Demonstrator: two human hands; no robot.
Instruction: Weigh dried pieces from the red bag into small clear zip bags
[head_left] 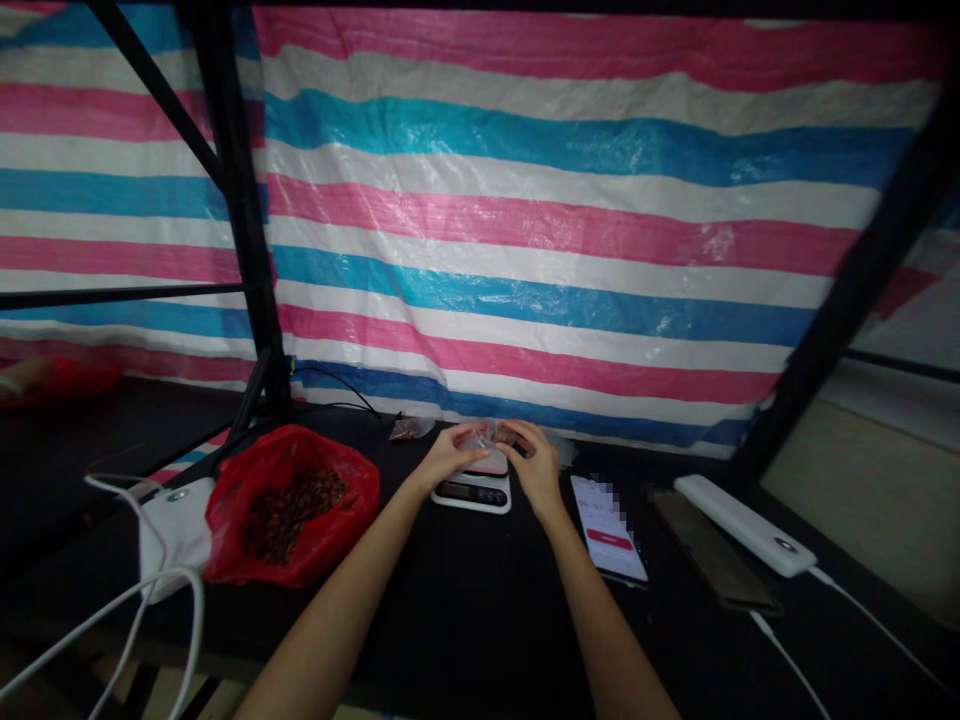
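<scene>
My left hand [447, 456] and my right hand [535, 462] meet above a small white kitchen scale [474, 507] with a dark display. Between their fingertips they grip a small clear plastic bag [481, 437], with something brownish showing near the right fingers. The bag is over the scale's platform; I cannot tell whether it rests on it. To the left stands an open red plastic bag [330, 535] with many dark brown seeds or beans [296, 515] inside. Behind my left hand lies another small clear bag [409, 428] with brown bits in it.
Right of the scale lies a lit phone [609, 530], then a dark phone [716, 555] and a white power bank [742, 525], both with white cables. A white device [176, 540] with looping cables touches the red bag. A striped sheet [525, 240] hangs behind. At far left, another person's arm [26, 378] shows.
</scene>
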